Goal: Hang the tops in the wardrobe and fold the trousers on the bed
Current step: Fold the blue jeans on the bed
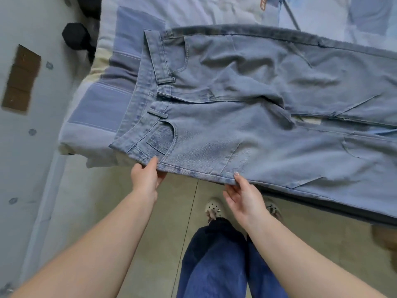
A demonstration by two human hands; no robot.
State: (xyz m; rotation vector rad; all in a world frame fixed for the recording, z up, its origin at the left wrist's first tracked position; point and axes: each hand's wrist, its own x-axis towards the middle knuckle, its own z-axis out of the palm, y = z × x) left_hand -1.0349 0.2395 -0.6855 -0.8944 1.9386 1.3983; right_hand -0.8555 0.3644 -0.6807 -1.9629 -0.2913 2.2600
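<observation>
Lying flat on the bed (101,100), the light blue jeans (247,117) have their waistband toward the bed's left end and their legs running off to the right, so the long axis goes left to right across the person's front. Both hands meet the near side seam, which overhangs the bed's near edge. The left hand (147,179) pinches that seam just below the waistband corner; the right hand (245,196) holds it a little further along, thumb on top. The hands sit close together, both near the waist end, the legs reaching well away to the right. Folding one leg over the other likely means lifting this near edge away toward the far seam
</observation>
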